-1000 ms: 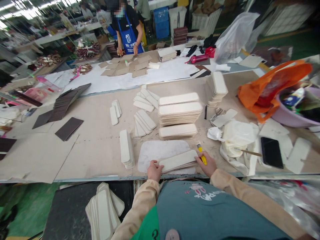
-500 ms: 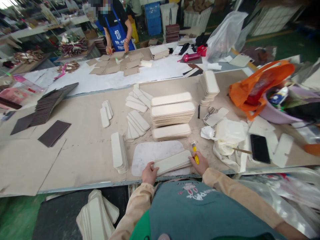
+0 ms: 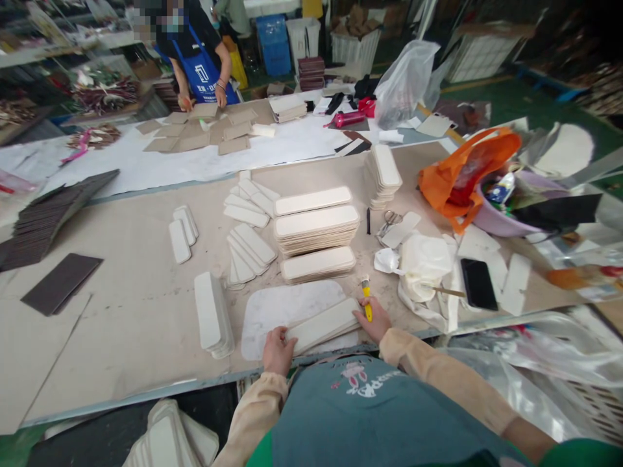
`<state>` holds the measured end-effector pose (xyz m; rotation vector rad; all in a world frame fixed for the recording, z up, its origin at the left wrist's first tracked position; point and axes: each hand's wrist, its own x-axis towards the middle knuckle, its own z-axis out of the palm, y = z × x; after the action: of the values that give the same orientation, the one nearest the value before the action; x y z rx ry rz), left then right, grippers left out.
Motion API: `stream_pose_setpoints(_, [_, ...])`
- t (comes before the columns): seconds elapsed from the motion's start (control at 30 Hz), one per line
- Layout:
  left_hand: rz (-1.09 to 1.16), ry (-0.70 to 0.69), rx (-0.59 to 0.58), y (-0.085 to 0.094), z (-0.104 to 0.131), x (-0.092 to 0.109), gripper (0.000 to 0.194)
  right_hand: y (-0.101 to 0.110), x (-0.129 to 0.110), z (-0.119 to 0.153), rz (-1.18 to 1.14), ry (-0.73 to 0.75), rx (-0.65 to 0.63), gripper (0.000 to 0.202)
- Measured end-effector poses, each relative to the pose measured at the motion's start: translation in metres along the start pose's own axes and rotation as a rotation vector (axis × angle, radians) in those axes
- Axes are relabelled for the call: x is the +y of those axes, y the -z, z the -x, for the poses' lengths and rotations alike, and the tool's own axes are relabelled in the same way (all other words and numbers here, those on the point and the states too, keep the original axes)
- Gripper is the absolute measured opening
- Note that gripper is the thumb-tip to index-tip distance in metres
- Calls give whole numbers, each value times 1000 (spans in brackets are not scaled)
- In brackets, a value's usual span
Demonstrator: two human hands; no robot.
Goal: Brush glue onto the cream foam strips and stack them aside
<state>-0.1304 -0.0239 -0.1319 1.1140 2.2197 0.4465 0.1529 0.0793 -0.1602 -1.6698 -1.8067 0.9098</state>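
Observation:
Several long cream strips with rounded corners (image 3: 324, 324) lie slightly fanned on a pale board (image 3: 263, 311) at the table's front edge. My left hand (image 3: 279, 351) pinches their left end. At the right end, my right hand (image 3: 374, 319) grips the strips and also has a yellow-handled brush (image 3: 367, 305) between its fingers, bristles pointing away from me. Just beyond the board are neat stacks of similar strips (image 3: 316, 224), and a fanned group (image 3: 250, 250) lies to their left.
Another strip stack (image 3: 210, 311) stands left of the board. To the right are a white wrapped bundle (image 3: 426, 259), a black phone (image 3: 479, 284), scissors (image 3: 390, 220) and an orange bag (image 3: 470, 172). A person in a blue apron (image 3: 202, 68) works across the table.
The whole view has shifted, so table items appear further left. Both hands keep hold of the strips, and the brush stays in my right hand.

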Motion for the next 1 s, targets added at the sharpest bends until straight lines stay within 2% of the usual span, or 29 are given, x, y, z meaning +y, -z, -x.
stream_pose_setpoints(0.37, [21, 7, 14, -1, 1, 2, 24, -3, -2, 2, -84, 47, 73, 22])
stream_pose_setpoints(0.53, [94, 51, 2, 0, 4, 4, 26, -1, -4, 6, -117, 5, 48, 23])
stream_pose_setpoints(0.67, [191, 52, -17, 4, 7, 11, 19, 1, -7, 8, -101, -12, 37, 24])
stream_pose_setpoints(0.87, [676, 26, -107, 19, 16, 37, 23, 22, -15, 13, -196, 23, 120, 26])
stream_pose_setpoints(1.0, [888, -6, -161, 39, 22, 72, 28, 46, -35, 19, -353, 80, 141, 31])
